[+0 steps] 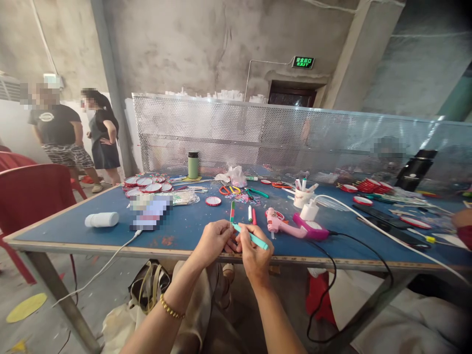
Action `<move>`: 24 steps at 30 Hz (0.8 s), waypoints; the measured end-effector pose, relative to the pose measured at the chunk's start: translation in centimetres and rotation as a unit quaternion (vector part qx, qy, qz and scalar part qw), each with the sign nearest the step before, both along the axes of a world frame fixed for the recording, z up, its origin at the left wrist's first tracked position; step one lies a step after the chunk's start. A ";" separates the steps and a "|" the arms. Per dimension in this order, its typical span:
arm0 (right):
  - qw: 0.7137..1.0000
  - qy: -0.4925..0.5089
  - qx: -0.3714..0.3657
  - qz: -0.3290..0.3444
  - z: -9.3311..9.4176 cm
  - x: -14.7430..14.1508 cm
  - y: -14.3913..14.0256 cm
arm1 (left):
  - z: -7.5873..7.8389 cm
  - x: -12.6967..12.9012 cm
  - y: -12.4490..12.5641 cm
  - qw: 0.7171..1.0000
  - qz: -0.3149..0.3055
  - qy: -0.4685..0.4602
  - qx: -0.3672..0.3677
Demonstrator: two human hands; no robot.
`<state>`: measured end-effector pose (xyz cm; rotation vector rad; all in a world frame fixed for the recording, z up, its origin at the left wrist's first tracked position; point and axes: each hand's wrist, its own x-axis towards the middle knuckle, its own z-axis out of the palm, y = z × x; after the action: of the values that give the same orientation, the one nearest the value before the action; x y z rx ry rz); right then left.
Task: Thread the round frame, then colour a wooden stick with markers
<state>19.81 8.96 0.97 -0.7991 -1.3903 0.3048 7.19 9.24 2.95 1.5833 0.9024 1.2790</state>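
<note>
Teal marker point(253, 237) held over the near edge of the blue desk point(184, 231), long axis slanting from upper left down to lower right, near end toward the left hand point(214, 240), far end poking out past the right hand point(254, 253). Right hand closed around the marker's middle; left hand's fingertips pinched on its left end. Just beyond, lying on the desk: a red-and-green marker point(232, 212) pointing away, nearly upright in view, and two shorter markers point(251, 215) beside it. Farther right, a white cup point(302, 197) standing upright with several markers stuck in it, tips up. Pink glue gun point(291, 226) lying flat near it, cord trailing off the desk edge.
</note>
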 end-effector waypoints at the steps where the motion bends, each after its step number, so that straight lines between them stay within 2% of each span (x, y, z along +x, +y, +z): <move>1: 1.000 -0.003 0.001 -0.002 0.0 0.0 0.0 | 0.0 0.0 0.0 1.000 0.001 0.000 0.000; 24: 1.000 -0.016 0.001 -0.010 0.2 0.1 -0.1 | 0.1 0.1 -0.2 1.000 0.001 0.004 0.002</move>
<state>19.87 8.85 1.18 -0.8188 -1.4104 0.2755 7.30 9.04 3.06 1.5919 0.9067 1.2766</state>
